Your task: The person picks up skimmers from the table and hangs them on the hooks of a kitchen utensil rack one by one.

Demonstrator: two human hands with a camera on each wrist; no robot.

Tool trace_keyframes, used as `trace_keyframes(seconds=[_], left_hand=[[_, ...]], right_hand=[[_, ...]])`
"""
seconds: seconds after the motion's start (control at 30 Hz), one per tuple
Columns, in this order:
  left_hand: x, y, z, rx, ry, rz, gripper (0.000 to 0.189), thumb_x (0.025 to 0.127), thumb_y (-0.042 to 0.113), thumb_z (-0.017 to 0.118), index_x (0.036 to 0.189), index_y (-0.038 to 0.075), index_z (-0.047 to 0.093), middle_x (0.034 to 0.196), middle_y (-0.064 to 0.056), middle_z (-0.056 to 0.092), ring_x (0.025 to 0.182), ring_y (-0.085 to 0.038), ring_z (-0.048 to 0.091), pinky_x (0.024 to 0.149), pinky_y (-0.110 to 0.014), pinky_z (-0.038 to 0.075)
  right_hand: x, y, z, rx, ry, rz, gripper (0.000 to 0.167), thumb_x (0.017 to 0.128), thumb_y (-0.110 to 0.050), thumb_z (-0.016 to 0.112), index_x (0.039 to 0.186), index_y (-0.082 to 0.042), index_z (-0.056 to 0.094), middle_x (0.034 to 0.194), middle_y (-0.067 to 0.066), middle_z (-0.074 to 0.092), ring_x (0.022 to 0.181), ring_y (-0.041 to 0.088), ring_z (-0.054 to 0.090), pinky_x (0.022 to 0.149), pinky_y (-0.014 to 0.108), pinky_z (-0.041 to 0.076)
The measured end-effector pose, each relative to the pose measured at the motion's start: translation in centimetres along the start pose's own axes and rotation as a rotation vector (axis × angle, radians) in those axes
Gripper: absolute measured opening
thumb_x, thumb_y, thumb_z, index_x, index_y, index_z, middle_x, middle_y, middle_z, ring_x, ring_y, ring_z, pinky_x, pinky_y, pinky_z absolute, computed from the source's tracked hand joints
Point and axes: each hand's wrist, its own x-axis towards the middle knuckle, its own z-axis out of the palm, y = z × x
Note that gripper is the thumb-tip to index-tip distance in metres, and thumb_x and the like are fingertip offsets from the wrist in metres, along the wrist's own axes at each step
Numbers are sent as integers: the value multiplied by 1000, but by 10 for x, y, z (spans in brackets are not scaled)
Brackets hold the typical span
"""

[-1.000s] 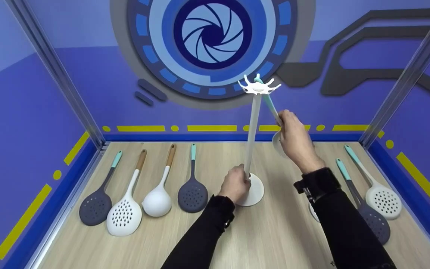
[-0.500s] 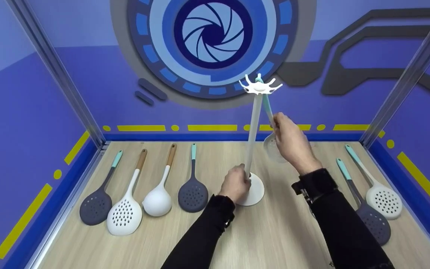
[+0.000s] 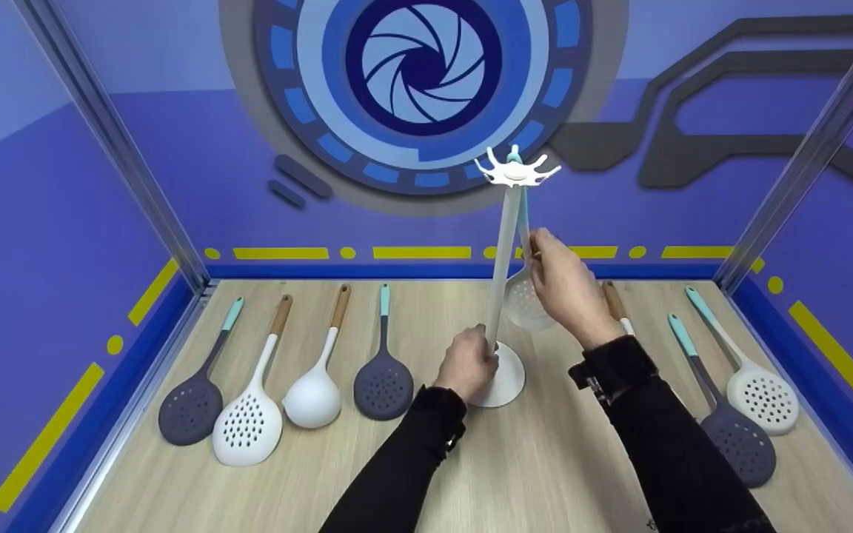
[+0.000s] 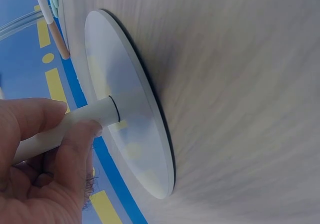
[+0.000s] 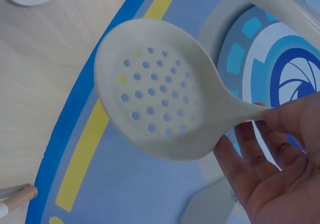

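Skimmer (image 5: 158, 99) is held upright behind the pole of the stand (image 3: 503, 259), clear of the table (image 3: 508, 474) and toward its far edge. The turquoise handle (image 3: 523, 211) reaches up to the crown (image 3: 515, 175), its tip behind a far prong; whether the hole is engaged cannot be told. Right hand (image 3: 566, 287): neck pinched between thumb and fingers, no gap left. Left hand (image 3: 466, 363): fingers closed round the pole just above the base (image 3: 506, 377), which lies flat.

Step in hand is judged to be hanging the skimmer on the crown. Next move would call for the tip to be seated on its prong and the weight tested before release, with the pole kept steady; a half-caught hole could slip.

Toward the table's left edge are laid a dark turner (image 3: 191, 411), a white strainer (image 3: 249, 429), a ladle (image 3: 312, 400) and a grey strainer (image 3: 383, 389). By the right edge: a dark strainer (image 3: 741, 444) and a pale strainer (image 3: 763, 398). A brown-handled utensil (image 3: 615, 300) is largely covered by the right sleeve (image 3: 667, 429), so access there is obstructed.
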Motion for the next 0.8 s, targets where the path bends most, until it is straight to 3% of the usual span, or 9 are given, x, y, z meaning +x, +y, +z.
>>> trace_keyframes(seconds=[0.27,0.6,0.8], left_hand=[[2,0,0,-32,-27,-51,18,76,10,67,90,16,57,85,-1,59,75,-14,58,64,-31,50],[2,1,-1,-34,-24,-51,17,76,10,67,90,17,58,87,-1,61,77,-16,61,64,-32,51],[3,2,0,-30,-28,-57,17,78,11,68,92,16,59,90,-2,62,84,-17,64,70,-32,53]], right_hand=[[1,-4,9,93,-27,-31,19,96,-15,48,115,-19,48,110,4,62,103,22,63,81,40,53],[1,-9,16,178,-59,-55,21,96,-14,48,116,-20,46,112,3,60,104,21,62,83,36,53],[1,-11,17,165,-51,-65,18,96,-15,49,114,-20,47,110,3,60,104,20,63,81,36,54]])
